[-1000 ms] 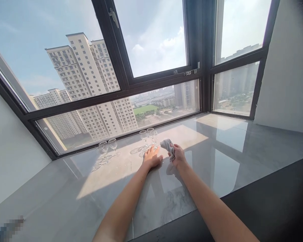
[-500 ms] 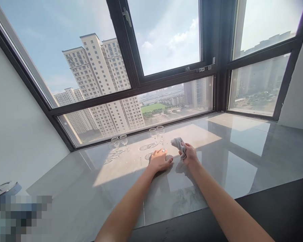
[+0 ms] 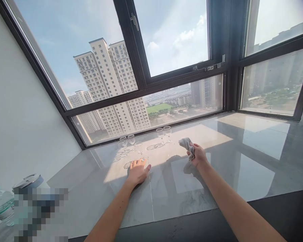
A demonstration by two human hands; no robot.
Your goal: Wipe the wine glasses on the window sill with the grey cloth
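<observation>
A clear stemmed wine glass (image 3: 138, 147) stands upright just beyond my left hand (image 3: 137, 172). The fingers curl at its foot, which they partly hide. Close beside it on the left is a group of three similar glasses (image 3: 131, 139). Two more glasses (image 3: 160, 133) stand farther back, near the window. My right hand (image 3: 199, 155) is closed around a crumpled light grey cloth (image 3: 186, 144), raised above the stone sill and apart from the glasses.
The glossy grey tiled sill (image 3: 174, 205) runs beneath large dark-framed windows (image 3: 184, 74). At the lower left are a clear container with a green lid (image 3: 3, 206) and a round-topped container (image 3: 27, 181), partly pixelated. A white wall (image 3: 32, 111) bounds the left side.
My left hand has moved left across the sill, bringing the wine glass beside the group of three. My right hand still holds the cloth. The view has shifted slightly left.
</observation>
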